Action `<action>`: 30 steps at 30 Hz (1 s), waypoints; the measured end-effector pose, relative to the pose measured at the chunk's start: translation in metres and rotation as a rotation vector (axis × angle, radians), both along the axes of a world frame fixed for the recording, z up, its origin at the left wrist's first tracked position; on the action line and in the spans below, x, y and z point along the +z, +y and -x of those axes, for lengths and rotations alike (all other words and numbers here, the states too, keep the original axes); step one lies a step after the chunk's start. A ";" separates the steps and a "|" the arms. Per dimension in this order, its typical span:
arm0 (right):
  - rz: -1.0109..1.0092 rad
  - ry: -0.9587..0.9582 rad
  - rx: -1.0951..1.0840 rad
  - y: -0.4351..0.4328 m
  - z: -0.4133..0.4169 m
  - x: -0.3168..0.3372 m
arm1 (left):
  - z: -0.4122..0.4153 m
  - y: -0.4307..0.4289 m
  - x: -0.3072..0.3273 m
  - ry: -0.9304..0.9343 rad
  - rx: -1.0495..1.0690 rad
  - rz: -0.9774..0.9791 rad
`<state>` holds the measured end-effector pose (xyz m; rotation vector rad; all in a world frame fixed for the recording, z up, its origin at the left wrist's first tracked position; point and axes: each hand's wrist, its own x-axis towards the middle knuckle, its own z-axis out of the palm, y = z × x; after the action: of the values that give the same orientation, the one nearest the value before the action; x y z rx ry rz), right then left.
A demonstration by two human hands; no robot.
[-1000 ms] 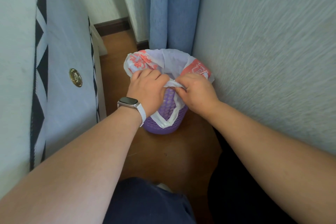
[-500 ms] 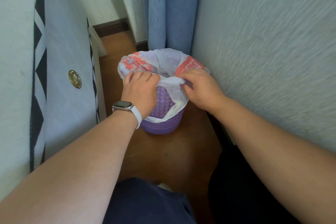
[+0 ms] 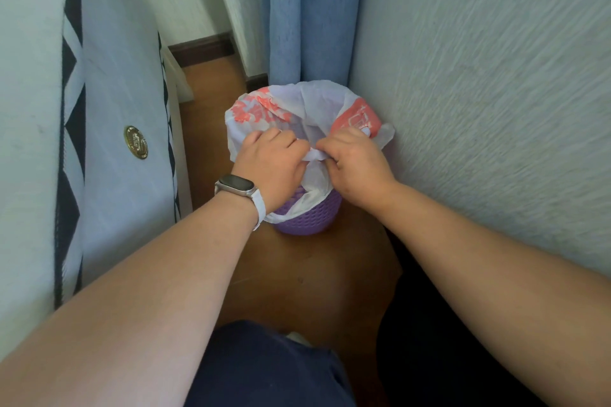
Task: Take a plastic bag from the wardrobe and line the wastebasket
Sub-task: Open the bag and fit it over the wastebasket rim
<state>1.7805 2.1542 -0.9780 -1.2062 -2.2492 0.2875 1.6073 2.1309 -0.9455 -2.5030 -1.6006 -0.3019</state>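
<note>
Hands, left hand [image 3: 269, 165] and right hand [image 3: 355, 163], pinch plastic bag [image 3: 314, 102], hiding most of wastebasket [image 3: 310, 216].

Soft, even daylight filled the scene, with no glare and no hard shadows; only a dim patch lay on the floor [image 3: 317, 274] at lower right. The textured wall [image 3: 496, 92] showed streaked motion blur. Wide-angle distortion bowed the edges and enlarged the near forearms. The centre of the frame remained acceptably sharp.
</note>
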 end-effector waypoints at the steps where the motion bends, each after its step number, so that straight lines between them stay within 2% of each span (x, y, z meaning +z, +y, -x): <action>1: -0.021 -0.011 0.003 0.000 0.001 0.000 | 0.000 0.000 0.000 0.008 -0.002 -0.019; 7: -0.077 -0.066 0.007 -0.001 0.007 -0.006 | 0.001 -0.003 -0.003 0.033 0.009 0.035; 16: 0.080 -0.143 0.093 -0.013 0.011 -0.002 | 0.019 -0.011 -0.020 -0.008 0.030 0.122; 18: 0.128 -0.045 0.059 -0.015 0.005 0.000 | 0.022 -0.014 -0.020 -0.014 0.049 0.153; 21: 0.123 0.119 -0.259 -0.009 -0.005 -0.001 | 0.024 -0.016 -0.019 -0.021 0.082 0.192; 24: 0.367 0.313 -0.561 -0.001 -0.014 -0.005 | 0.023 -0.018 -0.019 0.007 0.092 0.241; 27: 0.598 0.532 -0.603 0.001 -0.014 -0.009 | 0.024 -0.019 -0.017 0.025 0.090 0.303; 30: 0.649 0.572 -0.646 -0.001 -0.013 -0.012 | 0.025 -0.020 -0.017 -0.010 0.116 0.398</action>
<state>1.7940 2.1536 -0.9896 -1.8077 -1.2140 0.9962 1.5822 2.1114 -0.9626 -2.6664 -1.9675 0.0239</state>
